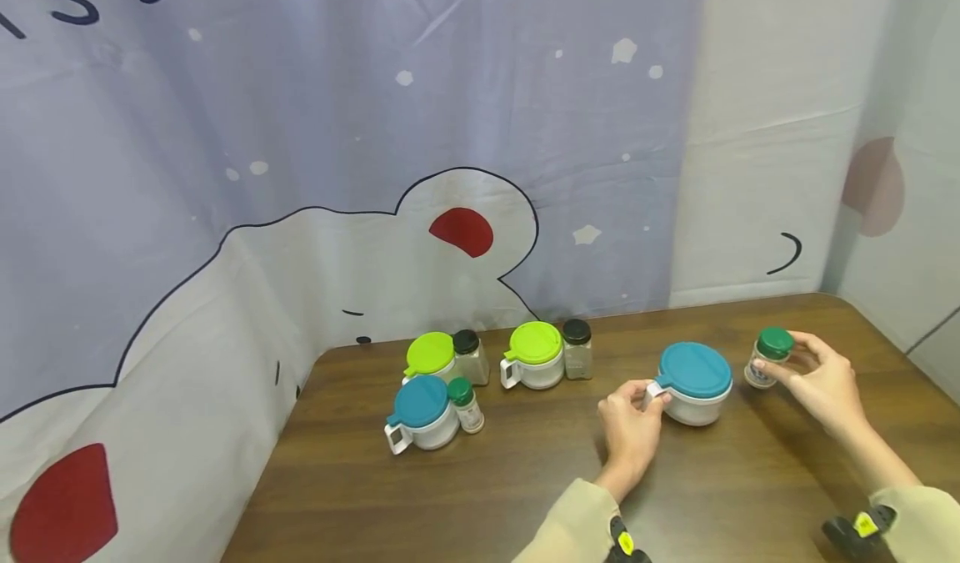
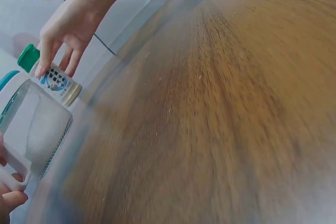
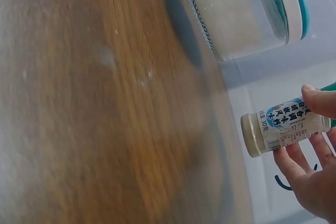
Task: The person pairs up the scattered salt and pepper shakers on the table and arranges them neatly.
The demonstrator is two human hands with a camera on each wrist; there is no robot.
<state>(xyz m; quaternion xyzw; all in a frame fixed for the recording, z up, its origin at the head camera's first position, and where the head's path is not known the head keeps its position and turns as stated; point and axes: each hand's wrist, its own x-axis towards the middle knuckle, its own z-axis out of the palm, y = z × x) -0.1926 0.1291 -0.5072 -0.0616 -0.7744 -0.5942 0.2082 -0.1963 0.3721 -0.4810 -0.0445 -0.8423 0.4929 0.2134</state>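
Observation:
My left hand point(image 1: 632, 429) pinches the white handle of a clear seasoning jar point(image 1: 696, 409) with a blue lid and a white rim. In the right wrist view, pale contents show through its wall, and its base is close over the table with a shadow beside it. To its right, my right hand point(image 1: 828, 388) grips a small spice bottle point(image 3: 286, 124) with a green cap between thumb and fingers. The bottle is upright, its printed label partly covered by the thumb, and its base is held above the tabletop.
At the left of the wooden table point(image 1: 450, 505) stand a blue-lidded jar point(image 1: 431, 436), a green-capped bottle point(image 1: 470, 415), a lime-lidded jar point(image 1: 431, 353) and a black-capped bottle point(image 1: 472, 367). Further right, another lime-lidded jar point(image 1: 542, 373) stands beside a black-capped bottle point(image 1: 578, 360). A printed curtain hangs behind.

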